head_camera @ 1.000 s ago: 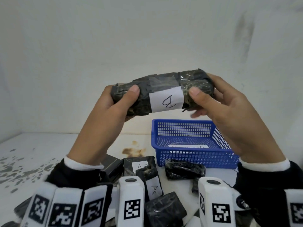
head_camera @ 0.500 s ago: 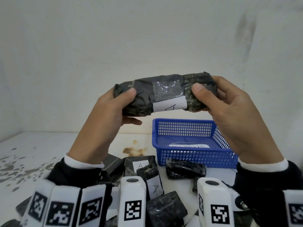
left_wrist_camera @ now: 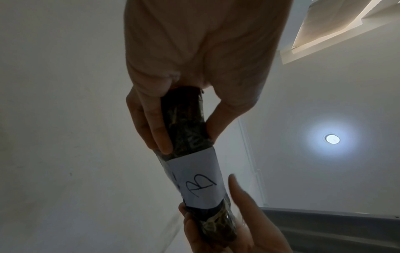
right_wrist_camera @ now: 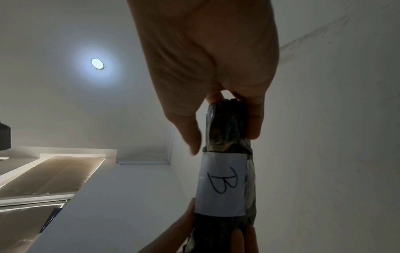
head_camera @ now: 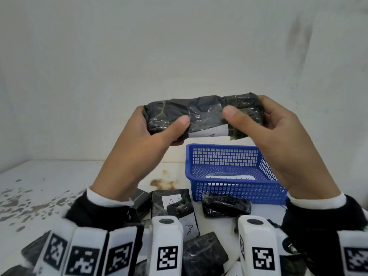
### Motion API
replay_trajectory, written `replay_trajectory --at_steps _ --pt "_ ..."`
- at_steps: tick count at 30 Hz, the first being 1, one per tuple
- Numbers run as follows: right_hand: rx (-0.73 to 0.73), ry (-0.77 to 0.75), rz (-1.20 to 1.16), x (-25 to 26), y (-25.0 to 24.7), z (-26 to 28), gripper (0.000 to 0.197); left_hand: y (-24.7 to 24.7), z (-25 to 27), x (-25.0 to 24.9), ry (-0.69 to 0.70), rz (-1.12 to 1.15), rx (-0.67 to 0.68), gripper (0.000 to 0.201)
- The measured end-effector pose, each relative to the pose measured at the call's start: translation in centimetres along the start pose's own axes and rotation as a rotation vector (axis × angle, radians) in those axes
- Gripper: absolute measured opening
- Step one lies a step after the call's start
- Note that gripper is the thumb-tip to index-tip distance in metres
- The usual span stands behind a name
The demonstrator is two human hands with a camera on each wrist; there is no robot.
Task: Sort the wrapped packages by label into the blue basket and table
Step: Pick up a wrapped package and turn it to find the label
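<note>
Holding 1 long package [head_camera: 201, 116] labelled B mid-frame above the blue basket [head_camera: 229, 193], left hand [head_camera: 143, 148] and right hand [head_camera: 278, 140] each pinch an end; several packages wait unsorted at lower centre, the basket seemingly holding only a paper slip

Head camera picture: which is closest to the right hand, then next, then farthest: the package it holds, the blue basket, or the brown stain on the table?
1. The held package: gripped by the right hand at its right end.
2. The blue basket: just below that hand.
3. The brown stain: on the table, left of the basket.
</note>
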State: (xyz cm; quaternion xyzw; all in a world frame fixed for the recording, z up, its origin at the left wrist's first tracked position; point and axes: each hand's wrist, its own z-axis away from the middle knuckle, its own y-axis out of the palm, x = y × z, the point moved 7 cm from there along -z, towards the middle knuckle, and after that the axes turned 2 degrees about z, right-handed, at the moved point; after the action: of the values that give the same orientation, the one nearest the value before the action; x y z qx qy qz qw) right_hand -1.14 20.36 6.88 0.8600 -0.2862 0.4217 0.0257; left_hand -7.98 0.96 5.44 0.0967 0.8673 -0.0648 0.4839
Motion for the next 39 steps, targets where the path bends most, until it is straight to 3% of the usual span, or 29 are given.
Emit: replay_trajectory --at_steps 5,10,17,24,29,32,36,37,39 --pt "0.033 -0.009 0.055 0.0 0.4 0.2 0.052 0.0 0.2 -0.2 0.018 -0.038 -0.039 0.064" --pt "0.011 -0.053 0.140 0.3 0.6 0.2 0.045 0.2 0.3 -0.5 0.069 -0.100 -0.053 0.035" --pt "-0.025 -0.092 0.144 0.2 0.5 0.1 0.035 0.3 0.3 -0.6 0.090 -0.081 -0.085 0.043" --pt "0.010 -0.094 0.084 0.5 1.1 0.0 0.034 0.0 0.4 -1.1 0.195 -0.010 -0.075 0.027" --pt "0.053 -0.055 0.028 0.3 1.5 0.1 0.029 -0.3 0.3 -1.4 0.204 0.034 -0.079 0.031" --pt "0.076 -0.050 -0.081 0.1 1.4 0.0 0.007 -0.1 0.1 -1.3 0.141 0.189 -0.071 0.036" --pt "0.056 -0.056 -0.234 0.0 0.6 -0.6 0.045 0.3 -0.1 -0.7 0.065 0.248 -0.028 0.009" --pt "0.050 -0.047 -0.242 -0.1 0.4 -0.7 0.047 0.5 0.0 -0.5 0.044 0.243 0.000 0.008" --pt "0.046 -0.020 -0.231 -0.4 0.2 -0.7 0.041 0.8 0.1 -0.3 0.007 0.231 0.036 0.026"
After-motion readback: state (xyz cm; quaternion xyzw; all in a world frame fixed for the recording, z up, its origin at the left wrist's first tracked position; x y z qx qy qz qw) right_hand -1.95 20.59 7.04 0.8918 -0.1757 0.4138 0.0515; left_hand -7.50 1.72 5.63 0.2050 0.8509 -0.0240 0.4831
